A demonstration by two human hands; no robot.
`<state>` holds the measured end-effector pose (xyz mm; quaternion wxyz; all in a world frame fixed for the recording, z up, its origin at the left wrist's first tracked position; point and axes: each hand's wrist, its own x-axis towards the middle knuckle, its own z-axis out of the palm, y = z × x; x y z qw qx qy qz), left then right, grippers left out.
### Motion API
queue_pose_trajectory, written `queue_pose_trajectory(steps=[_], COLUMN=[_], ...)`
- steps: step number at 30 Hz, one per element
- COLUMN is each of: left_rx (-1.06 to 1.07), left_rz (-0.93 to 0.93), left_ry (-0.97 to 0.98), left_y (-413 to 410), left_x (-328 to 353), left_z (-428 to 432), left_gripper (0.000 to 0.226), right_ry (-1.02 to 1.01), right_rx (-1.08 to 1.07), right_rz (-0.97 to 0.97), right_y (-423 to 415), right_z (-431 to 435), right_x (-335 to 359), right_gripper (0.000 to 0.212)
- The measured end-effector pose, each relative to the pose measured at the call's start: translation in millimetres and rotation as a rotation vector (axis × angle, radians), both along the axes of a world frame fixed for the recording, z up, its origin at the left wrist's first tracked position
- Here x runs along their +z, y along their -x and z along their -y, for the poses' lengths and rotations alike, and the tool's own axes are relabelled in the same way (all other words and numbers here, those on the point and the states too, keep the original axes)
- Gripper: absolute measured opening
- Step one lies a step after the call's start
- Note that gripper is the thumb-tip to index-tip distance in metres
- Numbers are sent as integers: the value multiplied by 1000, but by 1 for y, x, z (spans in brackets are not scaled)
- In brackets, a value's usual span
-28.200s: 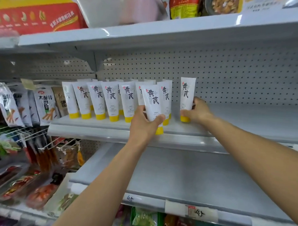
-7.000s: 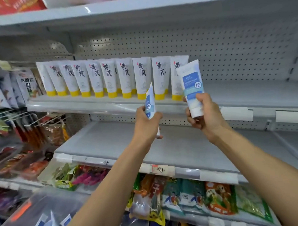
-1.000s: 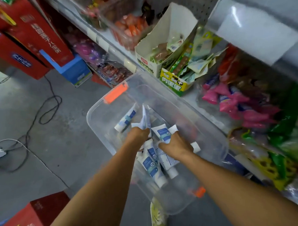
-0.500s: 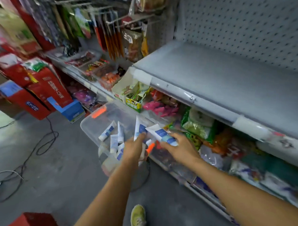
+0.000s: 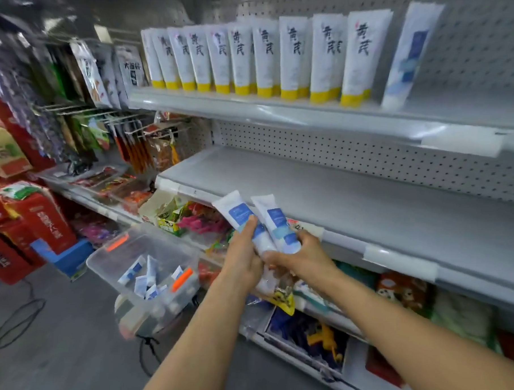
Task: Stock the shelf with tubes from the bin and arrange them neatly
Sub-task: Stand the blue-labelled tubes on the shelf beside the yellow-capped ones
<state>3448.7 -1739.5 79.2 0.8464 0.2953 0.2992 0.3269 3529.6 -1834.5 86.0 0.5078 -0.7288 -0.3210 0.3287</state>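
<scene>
Both hands meet in front of the lip of the bare grey metal middle shelf (image 5: 367, 205), near the middle of the view. The left hand (image 5: 242, 259) has its fingers curled round the lower end of a white plastic tube with a blue label (image 5: 237, 213). The right hand (image 5: 303, 255) wraps the lower end of a second white blue-labelled tube (image 5: 274, 216). The two tubes lie side by side and touching, both tilted with their flat crimped ends pointing toward eleven o'clock. Their caps are hidden inside the hands. At eight o'clock from the hands sits a clear plastic bin with orange latches (image 5: 100, 258). It holds a loose heap of more small white-and-blue tubes (image 5: 146, 278), lying at mixed angles. At twelve o'clock, the grey upper shelf (image 5: 283, 113) carries a close upright row of white tubes with yellow caps and black characters (image 5: 268, 53). Just past the row's three o'clock end stands one tall white tube with a pale blue label (image 5: 409, 54), leaning slightly toward one o'clock. At five o'clock from the hands, under the middle shelf, lie colourful snack packets (image 5: 404, 292). At nine o'clock of the view are stacked red cardboard cartons (image 5: 42, 223), and at seven o'clock a black cable (image 5: 17, 323) loops on the grey floor.
</scene>
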Motion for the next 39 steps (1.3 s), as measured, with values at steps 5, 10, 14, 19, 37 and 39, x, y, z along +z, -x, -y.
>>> queue_pose_trajectory(steps=[5, 10, 14, 19, 37, 39], left_rx=[-24, -107, -133, -163, -143, -158], left_rz=[21, 64, 80, 112, -76, -77], left_ry=[-16, -123, -220, -316, -897, -970], left_y=[-30, -52, -65, -81, -138, -148], left_x=[35, 58, 73, 102, 182, 190], left_z=[30, 37, 40, 51, 87, 83], left_gripper=[46, 51, 34, 33, 16, 22], right_ry=[-47, -163, -237, -180, -455, -436], right_rx=[-140, -69, -4, -138, -439, -499], right_rz=[126, 14, -101, 231, 414, 454], right_y=[-24, -45, -60, -73, -173, -195], right_z=[33, 51, 62, 70, 115, 110], right_x=[41, 73, 91, 107, 215, 226], right_gripper=[60, 44, 46, 44, 35, 38])
